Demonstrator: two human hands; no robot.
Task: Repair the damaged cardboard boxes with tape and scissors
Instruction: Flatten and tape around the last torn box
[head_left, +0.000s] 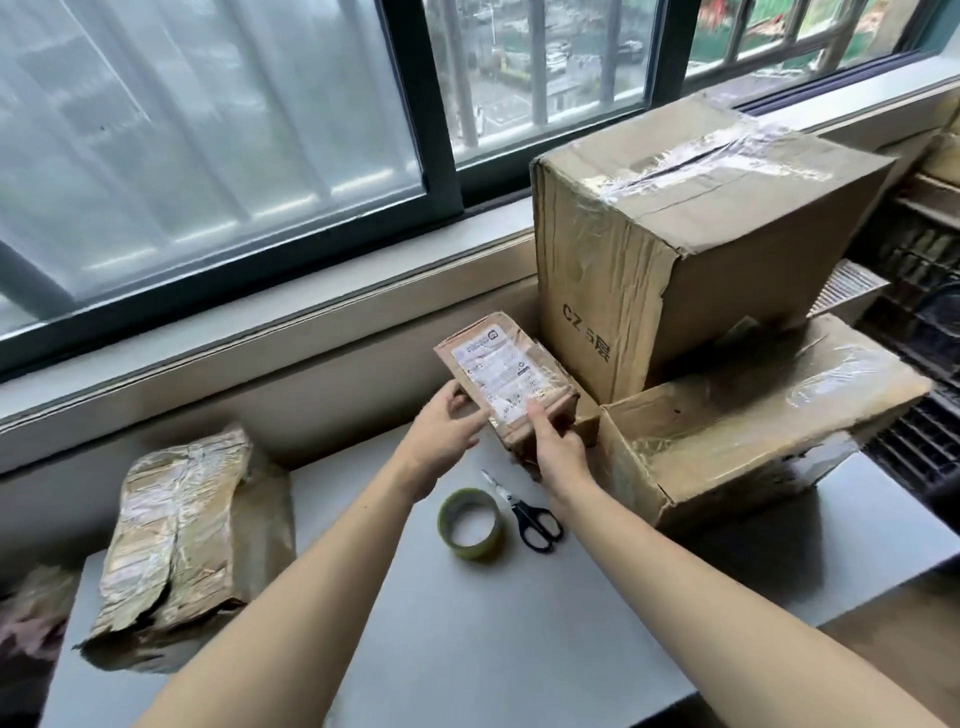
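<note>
Window (208, 130): we see it span the far wall, a dark frame with bars outside the glass.
Table (415, 649): we note a pale grey top below the sill, bearing every item listed here.
Tall box (675, 249): we find the largest carton at the right rear, upright, its top seam covered with clear tape, its front corner creased, black print low on its left face.
Low box (737, 431): we see it lying just in front of the tall box and touching it, its top glossy with tape.
Crumpled box (192, 540): we place it at the left of the table, well apart from the others, flattened, torn at its near end and wrapped in wrinkled tape.
Small box (506, 382): we see it tilted between both hands, label side up, just beside the tall box and the low box.
Left hand (449, 423): our fingers curl around the small box's left near edge, holding it.
Right hand (558, 449): our fingers grip its near right corner, thumb pressed on the label.
Tape roll (471, 524): we find it lying flat near the wrists, untouched.
Scissors (524, 512): closed, just right of the tape roll, black handles toward us.
</note>
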